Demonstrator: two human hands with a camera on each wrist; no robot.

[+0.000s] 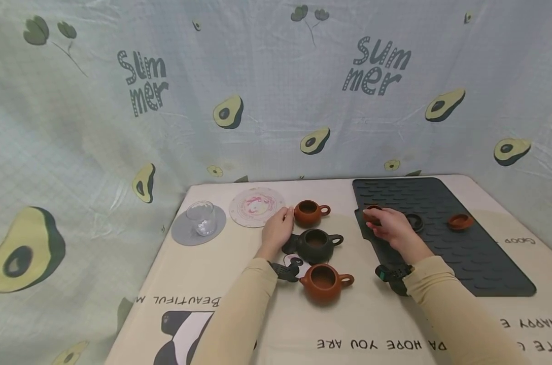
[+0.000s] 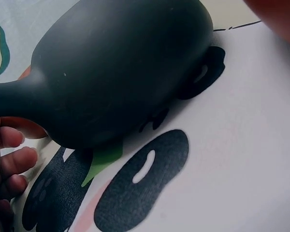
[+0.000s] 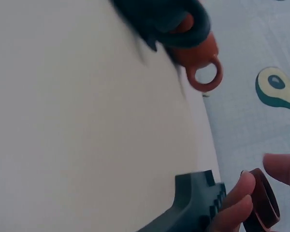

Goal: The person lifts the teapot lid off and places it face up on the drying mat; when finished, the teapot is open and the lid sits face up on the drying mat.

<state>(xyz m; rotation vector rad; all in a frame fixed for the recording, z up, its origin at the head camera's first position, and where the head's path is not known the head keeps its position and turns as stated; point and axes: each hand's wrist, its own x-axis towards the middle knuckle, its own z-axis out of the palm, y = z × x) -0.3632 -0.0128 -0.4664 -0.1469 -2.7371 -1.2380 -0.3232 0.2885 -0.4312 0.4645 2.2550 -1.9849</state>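
In the head view my left hand (image 1: 277, 233) is at the spout side of the far reddish-brown teapot (image 1: 307, 214), fingers curled around its hidden spout. Behind that wrist stands a dark teapot (image 1: 315, 247), large in the left wrist view. Nearest me is another reddish-brown teapot (image 1: 322, 285). All three pots are lidless, handles toward the right. Over the left edge of the dark ridged mat (image 1: 468, 263), my right hand (image 1: 394, 228) pinches a small reddish-brown lid (image 3: 265, 200) between thumb and fingers.
On the mat lie a dark lid (image 1: 414, 223), partly behind my right hand, and a reddish-brown lid (image 1: 460, 221). At the far left a clear glass cup (image 1: 203, 218) stands on a grey round coaster (image 1: 181, 230), beside a patterned round mat (image 1: 253, 220). A printed curtain (image 1: 267, 76) hangs behind the table.
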